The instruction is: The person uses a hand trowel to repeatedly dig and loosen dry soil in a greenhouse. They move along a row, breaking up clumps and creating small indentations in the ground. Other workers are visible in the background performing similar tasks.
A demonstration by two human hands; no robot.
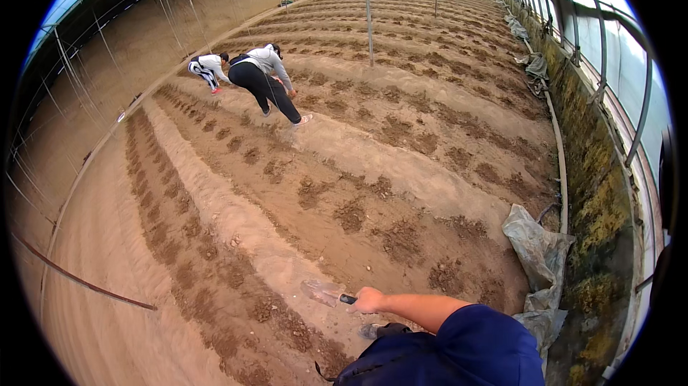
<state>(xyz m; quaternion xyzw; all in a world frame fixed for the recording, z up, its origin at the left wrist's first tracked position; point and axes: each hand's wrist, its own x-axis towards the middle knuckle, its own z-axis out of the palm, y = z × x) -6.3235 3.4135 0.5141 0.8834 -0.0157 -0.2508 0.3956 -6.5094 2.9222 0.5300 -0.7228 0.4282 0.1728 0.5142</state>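
My right hand (367, 300) reaches in from the lower right, closed around the black handle of a hand trowel (321, 293). The trowel's broad, soil-dusted blade points left, over a pale raised ridge of soil (279, 257). My left hand is out of view. Beyond the trowel lies a bed with rows of dark, loosened soil patches (350, 215). Another row of dark patches (207, 251) runs along the ridge's left side. One of my shoes (370, 330) shows just below the hand.
Two people (263, 71) (207, 70) bend over the beds at the upper left. A metal post (368, 15) stands farther back. At right, crumpled plastic sheeting (537, 246) and a pale pipe (559, 155) lie along a mossy low wall (596, 198) beneath the greenhouse's curved frame.
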